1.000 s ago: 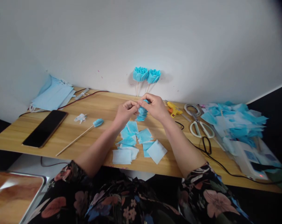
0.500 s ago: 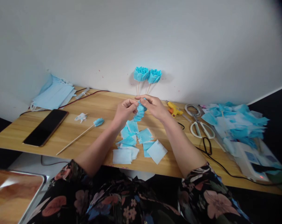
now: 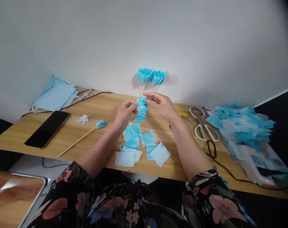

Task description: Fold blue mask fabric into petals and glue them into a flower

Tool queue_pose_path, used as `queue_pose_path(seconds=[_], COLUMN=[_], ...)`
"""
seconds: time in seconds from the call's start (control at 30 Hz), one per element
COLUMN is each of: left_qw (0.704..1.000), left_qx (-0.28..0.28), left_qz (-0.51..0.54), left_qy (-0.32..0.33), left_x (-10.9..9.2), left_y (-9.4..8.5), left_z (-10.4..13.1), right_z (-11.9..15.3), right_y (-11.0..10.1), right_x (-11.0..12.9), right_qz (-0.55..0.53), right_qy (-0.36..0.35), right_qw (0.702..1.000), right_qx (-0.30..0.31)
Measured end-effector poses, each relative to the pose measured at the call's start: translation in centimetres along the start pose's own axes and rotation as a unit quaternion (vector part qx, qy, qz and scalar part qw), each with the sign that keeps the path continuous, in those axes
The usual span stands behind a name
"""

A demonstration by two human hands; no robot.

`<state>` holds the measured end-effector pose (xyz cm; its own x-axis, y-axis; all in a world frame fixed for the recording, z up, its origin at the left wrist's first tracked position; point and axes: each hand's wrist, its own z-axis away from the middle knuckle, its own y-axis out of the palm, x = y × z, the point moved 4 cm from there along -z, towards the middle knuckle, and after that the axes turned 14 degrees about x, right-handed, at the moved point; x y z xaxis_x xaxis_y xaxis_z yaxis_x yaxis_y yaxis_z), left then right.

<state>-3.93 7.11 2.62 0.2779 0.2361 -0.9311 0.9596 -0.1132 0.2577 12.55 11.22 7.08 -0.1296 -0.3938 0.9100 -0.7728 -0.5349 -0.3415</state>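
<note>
Two bare hands at work above a wooden counter (image 3: 98, 104). The folded blue strip (image 3: 141, 109) is held up between the hands, over the middle of the counter. Its long axis runs roughly up and down in the view: the upper end lies between the fingertips, and the lower end points toward the wearer, leaning slightly left, just above the loose blue squares (image 3: 132, 143). Its folds lie crosswise, one below another. The left hand (image 3: 125, 113) has its grip clamped on the strip's left edge, thumb uppermost. The right hand (image 3: 163, 106) lies at the upper right edge, finger and thumb close to the cloth; whether its grip is together or apart cannot be told. Left of the left hand, a thin stick (image 3: 77, 142) lies slantwise, its blue bud (image 3: 101, 123) pointing away from the wearer and rightward. Beyond the hands, two blue flowers (image 3: 144, 75) stand against the wall (image 3: 98, 41), heads upward.
</note>
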Motion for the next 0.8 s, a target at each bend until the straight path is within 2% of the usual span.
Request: queue_pose_path(seconds=[0.1,0.17,0.8], left_qw=[1.0,1.0,1.0], left_qx=[0.004,0.004,0.014], left_qz=[0.002,0.002,0.014], left_qy=[0.002,-0.001,-0.006], left_x=[0.16,0.27,0.42], left_y=[0.01,0.06,0.22], left_z=[-0.02,0.01,0.16], right_z=[0.18,0.26,0.23], right_y=[-0.93,-1.16,-0.65], right_x=[0.16,0.29,0.48], right_qz=[0.009,0.001,-0.003], right_qy=[-0.013,-0.02,0.004], right_qw=[0.994,0.991,0.998], right_qx=[-0.105,-0.129,-0.068])
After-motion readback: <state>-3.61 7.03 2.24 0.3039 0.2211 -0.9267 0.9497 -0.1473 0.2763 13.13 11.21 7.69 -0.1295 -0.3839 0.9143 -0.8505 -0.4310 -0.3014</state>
